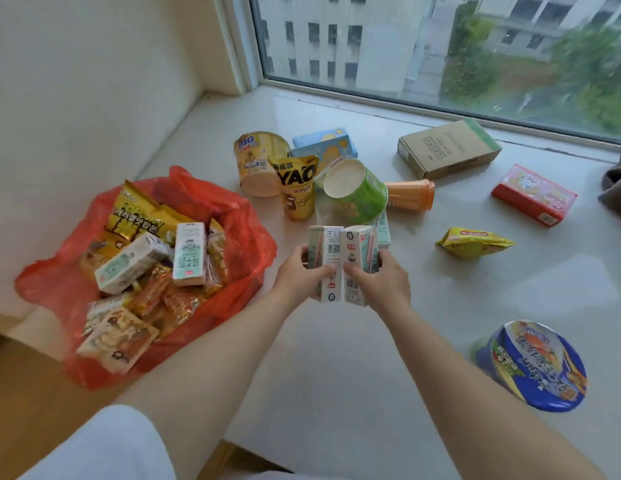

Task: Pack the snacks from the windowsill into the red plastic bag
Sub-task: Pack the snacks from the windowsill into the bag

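Fingers (321, 271) of left hand (298, 278) curled round left milk carton (324, 263); right hand (382, 284) gripping right milk carton (357, 265), thumb across its front. Cartons upright, side by side, touching, held just above windowsill (337, 358) near its middle. Third carton (383, 228) partly hidden just behind them.

Red plastic bag (246, 230) open at left end of sill, against side wall; already inside: two milk cartons, yellow popcorn bag (136, 216), orange wrapped snacks (163, 299), flat packet (118, 339) at near rim.

Cluster toward back-left of sill: yellow cup (257, 161) on its side, blue box (324, 143) behind it, yellow YAO pouch (297, 192), green cup (357, 192) tipped over, base facing camera, orange cup (411, 194) lying beside it, touching. Cardboard box (447, 147) near window edge. Red-pink box (534, 195) toward right end. Small yellow packet (475, 242) right of hands, apart. Blue noodle bowl (534, 365) near front-right edge, tilted. Grey cloth (617, 188) at right edge.
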A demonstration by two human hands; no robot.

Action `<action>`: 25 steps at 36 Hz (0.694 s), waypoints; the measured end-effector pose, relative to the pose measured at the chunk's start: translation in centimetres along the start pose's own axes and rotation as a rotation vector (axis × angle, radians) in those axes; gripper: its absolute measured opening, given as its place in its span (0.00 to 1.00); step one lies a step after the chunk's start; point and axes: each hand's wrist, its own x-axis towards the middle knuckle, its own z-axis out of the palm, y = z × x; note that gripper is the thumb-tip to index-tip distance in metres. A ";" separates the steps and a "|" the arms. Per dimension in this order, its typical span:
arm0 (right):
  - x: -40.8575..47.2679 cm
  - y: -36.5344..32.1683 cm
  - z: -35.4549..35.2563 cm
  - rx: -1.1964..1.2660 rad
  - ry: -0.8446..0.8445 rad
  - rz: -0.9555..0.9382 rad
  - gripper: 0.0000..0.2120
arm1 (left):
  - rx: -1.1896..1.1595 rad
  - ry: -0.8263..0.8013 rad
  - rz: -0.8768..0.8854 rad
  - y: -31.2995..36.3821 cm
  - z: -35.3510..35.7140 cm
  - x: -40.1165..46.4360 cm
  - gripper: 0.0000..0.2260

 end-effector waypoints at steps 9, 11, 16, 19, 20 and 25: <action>-4.0 -9.2 3.6 0.060 -0.027 -0.330 0.15 | -0.092 0.351 0.241 1.7 -9.0 -5.3 0.21; -4.9 -11.5 4.8 0.055 -0.049 -0.392 0.16 | -0.087 0.436 0.269 1.7 -11.5 -6.1 0.21; -6.8 -16.4 9.0 0.086 -0.102 -0.471 0.17 | -0.040 0.558 0.290 0.8 -18.0 -7.0 0.21; -7.1 -18.6 11.8 0.037 -0.149 -0.452 0.17 | 0.090 0.598 0.247 -0.8 -22.1 -6.6 0.20; -7.1 -19.1 12.9 -0.006 -0.169 -0.431 0.17 | 0.154 0.604 0.222 -1.6 -23.4 -6.3 0.20; -7.0 -19.6 18.4 -0.272 -0.162 -0.327 0.19 | 0.544 0.532 0.148 -6.1 -29.1 -5.3 0.19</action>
